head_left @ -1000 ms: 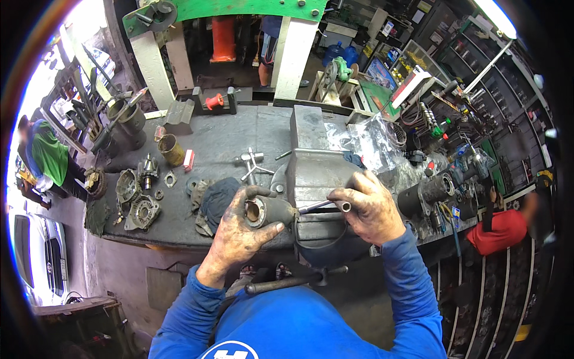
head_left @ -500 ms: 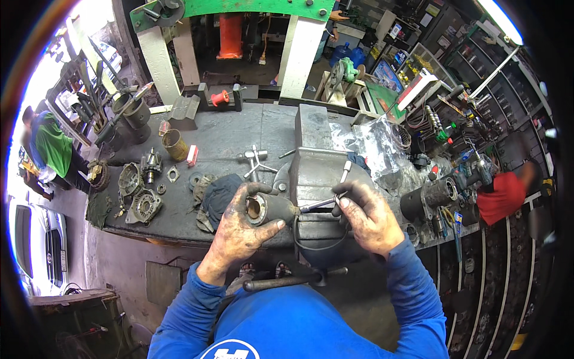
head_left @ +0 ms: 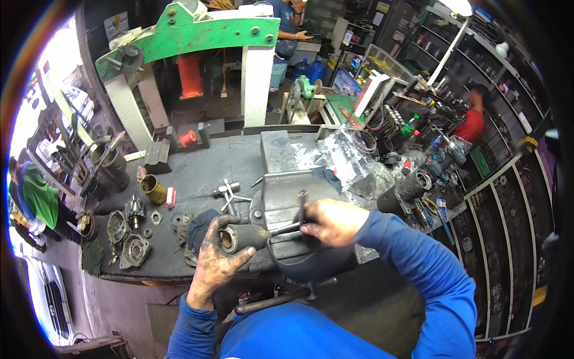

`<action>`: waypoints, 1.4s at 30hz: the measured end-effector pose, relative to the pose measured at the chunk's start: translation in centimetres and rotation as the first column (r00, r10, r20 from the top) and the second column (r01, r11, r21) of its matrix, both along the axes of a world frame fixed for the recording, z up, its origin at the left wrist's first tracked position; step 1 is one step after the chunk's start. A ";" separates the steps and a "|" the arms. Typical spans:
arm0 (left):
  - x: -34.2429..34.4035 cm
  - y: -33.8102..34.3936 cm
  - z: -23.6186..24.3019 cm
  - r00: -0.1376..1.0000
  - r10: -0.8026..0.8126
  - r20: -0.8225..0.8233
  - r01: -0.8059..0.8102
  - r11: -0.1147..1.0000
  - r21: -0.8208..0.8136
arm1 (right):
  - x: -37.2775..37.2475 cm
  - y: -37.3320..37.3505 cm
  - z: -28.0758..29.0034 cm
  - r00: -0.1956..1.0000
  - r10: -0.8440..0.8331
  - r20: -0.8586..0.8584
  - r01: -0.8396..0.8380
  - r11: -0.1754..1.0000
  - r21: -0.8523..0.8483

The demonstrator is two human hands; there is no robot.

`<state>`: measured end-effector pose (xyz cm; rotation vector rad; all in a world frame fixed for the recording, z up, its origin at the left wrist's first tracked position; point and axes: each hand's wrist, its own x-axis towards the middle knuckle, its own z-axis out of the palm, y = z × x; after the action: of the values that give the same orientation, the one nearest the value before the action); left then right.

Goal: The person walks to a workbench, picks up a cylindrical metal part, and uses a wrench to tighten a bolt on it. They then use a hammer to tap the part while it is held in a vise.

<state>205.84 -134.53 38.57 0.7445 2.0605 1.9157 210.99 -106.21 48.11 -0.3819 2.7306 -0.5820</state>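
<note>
My left hand (head_left: 210,264), smudged with grease, is wrapped around a dark metal cylinder (head_left: 250,236) whose open end faces left. My right hand (head_left: 336,222) grips a T-handled wrench at the cylinder's right end. The wrench's shaft (head_left: 286,229) meets that end, and its crosspiece stands up past my fingers. Fingers hide how the tip seats. Both hands are over the jaws of a large bench vise (head_left: 290,186); whether the jaws clamp the cylinder I cannot make out.
Left on the bench lie a dark rag (head_left: 200,230), metal housings (head_left: 135,250), a brown can (head_left: 153,189) and a three-armed wrench (head_left: 229,196). Right are clear plastic sheeting (head_left: 341,157) and motor parts (head_left: 412,185). The vise handle (head_left: 287,296) juts toward me. Other people stand beyond the bench.
My right hand has turned over, its back now facing up, and closed around the wrench handle. My right elbow has swung outward. The left hand keeps its hold; the whole view has shifted.
</note>
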 end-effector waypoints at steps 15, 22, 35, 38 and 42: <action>0.0 -0.2 -0.4 1.000 0.015 0.025 -0.015 1.000 -0.023 | 1.3 1.6 -0.7 0.919 -0.187 0.346 0.349 0.793 -0.499; 0.2 -0.2 -0.2 1.000 0.007 -0.004 -0.007 1.000 0.009 | 1.3 0.9 -2.4 0.880 0.154 -0.450 -0.168 0.986 0.008; 0.2 -0.4 -0.9 1.000 0.015 0.011 -0.015 1.000 -0.022 | -1.0 1.7 -1.1 0.280 0.741 -0.610 -0.376 0.669 0.641; 0.2 -0.2 -1.0 0.999 -0.002 0.048 0.002 1.000 0.004 | -1.2 2.3 -1.3 0.327 0.685 -0.651 -0.348 0.728 0.591; 0.1 -0.4 -1.1 1.000 0.010 0.021 -0.010 1.000 -0.011 | -0.4 2.2 -1.3 0.747 0.396 -0.534 -0.295 0.917 0.268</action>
<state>205.92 -134.90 37.45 0.7098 2.0638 1.9080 210.56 -104.00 46.77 -1.1690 3.1090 -0.1325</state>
